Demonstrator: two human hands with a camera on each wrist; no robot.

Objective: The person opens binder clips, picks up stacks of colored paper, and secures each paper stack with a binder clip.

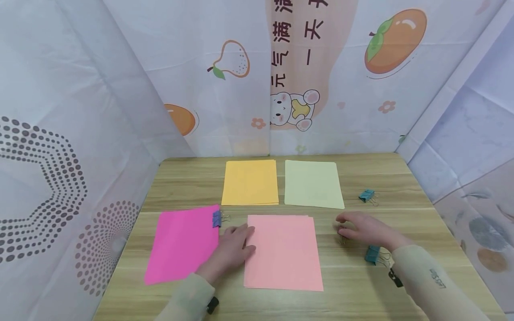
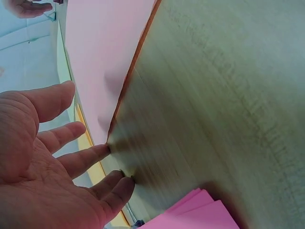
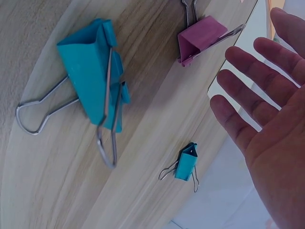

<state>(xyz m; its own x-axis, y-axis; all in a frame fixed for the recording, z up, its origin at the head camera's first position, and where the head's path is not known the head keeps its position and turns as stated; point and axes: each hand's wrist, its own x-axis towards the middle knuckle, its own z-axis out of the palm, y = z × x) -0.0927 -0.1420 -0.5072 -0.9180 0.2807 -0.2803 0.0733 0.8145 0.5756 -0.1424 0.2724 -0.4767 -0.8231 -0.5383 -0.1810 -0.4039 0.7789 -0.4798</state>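
Note:
A stack of light pink paper sheets (image 1: 282,254) lies in the middle of the table. My left hand (image 1: 232,249), fingers spread, is at the stack's left edge; in the left wrist view a fingertip (image 2: 106,148) meets the corner of the stack. My right hand (image 1: 367,228) is to the right of the stack, fingers loosely bent and nothing held. Close to its fingers is a purple-pink binder clip (image 3: 204,37), mostly hidden by the hand in the head view. A large teal binder clip (image 3: 90,71) sits nearer, below the right wrist.
Magenta sheets (image 1: 182,244) lie at the left with a blue binder clip (image 1: 217,218) on their right edge. Yellow sheets (image 1: 250,183) and pale green sheets (image 1: 313,184) lie behind. A smaller teal clip (image 1: 366,195) rests at the back right. Fabric walls (image 1: 225,107) surround the table.

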